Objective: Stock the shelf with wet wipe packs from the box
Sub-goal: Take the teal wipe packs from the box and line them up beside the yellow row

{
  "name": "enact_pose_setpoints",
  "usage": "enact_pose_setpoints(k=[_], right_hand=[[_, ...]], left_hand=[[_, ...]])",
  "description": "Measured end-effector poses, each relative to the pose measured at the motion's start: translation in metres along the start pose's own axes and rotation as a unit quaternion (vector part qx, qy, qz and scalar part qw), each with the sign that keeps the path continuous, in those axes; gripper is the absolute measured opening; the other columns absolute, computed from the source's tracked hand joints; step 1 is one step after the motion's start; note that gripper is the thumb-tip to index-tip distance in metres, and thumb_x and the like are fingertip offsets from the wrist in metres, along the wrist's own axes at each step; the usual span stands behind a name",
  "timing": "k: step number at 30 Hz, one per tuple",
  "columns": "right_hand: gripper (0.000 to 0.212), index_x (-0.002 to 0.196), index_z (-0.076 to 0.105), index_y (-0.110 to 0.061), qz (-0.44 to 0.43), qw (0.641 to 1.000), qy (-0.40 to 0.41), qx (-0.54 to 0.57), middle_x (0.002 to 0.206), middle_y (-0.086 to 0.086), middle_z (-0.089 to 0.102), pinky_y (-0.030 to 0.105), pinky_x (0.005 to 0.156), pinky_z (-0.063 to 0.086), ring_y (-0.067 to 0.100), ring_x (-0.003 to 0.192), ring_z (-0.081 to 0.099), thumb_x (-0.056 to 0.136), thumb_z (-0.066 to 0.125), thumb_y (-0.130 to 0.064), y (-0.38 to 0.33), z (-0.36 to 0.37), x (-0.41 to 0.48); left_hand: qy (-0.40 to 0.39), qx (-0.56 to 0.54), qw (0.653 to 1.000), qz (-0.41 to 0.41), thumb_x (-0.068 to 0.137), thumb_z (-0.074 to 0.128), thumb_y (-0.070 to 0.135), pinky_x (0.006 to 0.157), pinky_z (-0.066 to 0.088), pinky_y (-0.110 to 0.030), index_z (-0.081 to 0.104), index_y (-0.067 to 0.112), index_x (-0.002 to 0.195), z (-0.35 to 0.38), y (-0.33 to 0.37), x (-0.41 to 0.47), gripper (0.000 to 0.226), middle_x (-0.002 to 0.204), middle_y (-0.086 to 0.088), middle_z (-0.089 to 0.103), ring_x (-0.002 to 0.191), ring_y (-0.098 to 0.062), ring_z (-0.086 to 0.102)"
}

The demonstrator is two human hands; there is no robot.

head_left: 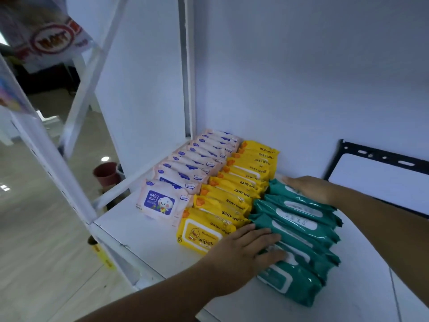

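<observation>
**Both hands bracket the teal row**

The white shelf board (pixel 144 231) is bare to the right of the row of teal plastic wipe packs (pixel 301 228), whose front pack nears the edge. The left hand (pixel 241 254) lies flat-fingered on the front packs. The right hand (pixel 308 188) rests straight fingers on the rearmost. A row of yellow plastic packs (pixel 234 189) touches it on the left, with pink-white packs (pixel 192 163) beyond.
</observation>
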State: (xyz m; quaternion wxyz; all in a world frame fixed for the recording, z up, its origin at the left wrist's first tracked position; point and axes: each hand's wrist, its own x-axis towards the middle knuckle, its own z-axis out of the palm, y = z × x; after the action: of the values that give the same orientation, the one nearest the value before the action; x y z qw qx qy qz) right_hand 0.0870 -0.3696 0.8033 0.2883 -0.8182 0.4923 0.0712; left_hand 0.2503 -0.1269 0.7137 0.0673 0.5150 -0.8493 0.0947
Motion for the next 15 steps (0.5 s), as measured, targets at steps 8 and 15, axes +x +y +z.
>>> enact_pose_setpoints(k=[8,15], right_hand=[[0.072,0.094,0.062,-0.02,-0.039,0.994,0.091,-0.048,0.102,0.001,0.066,0.038,0.087,0.047,0.017,0.093,0.059,0.085,0.026,-0.082,-0.015,-0.002,-0.011],[0.085,0.101,0.064,-0.029,-0.081,0.987,0.131,-0.042,0.106,-0.01,0.065,0.039,0.094,0.049,0.012,0.102,0.06,0.065,0.029,-0.098,-0.05,0.002,-0.033]], left_hand=[[0.074,-0.042,0.995,-0.054,0.091,0.054,0.061,0.118,0.032,-0.04,0.046,0.026,0.141,-0.027,-0.027,-0.03,0.061,0.149,-0.001,0.044,0.139,-0.02,0.039],[0.149,-0.073,0.95,-0.263,0.091,0.055,0.061,0.105,0.044,-0.036,0.053,0.027,0.132,-0.046,-0.138,-0.117,0.053,0.135,0.008,0.05,0.127,-0.016,0.048]])
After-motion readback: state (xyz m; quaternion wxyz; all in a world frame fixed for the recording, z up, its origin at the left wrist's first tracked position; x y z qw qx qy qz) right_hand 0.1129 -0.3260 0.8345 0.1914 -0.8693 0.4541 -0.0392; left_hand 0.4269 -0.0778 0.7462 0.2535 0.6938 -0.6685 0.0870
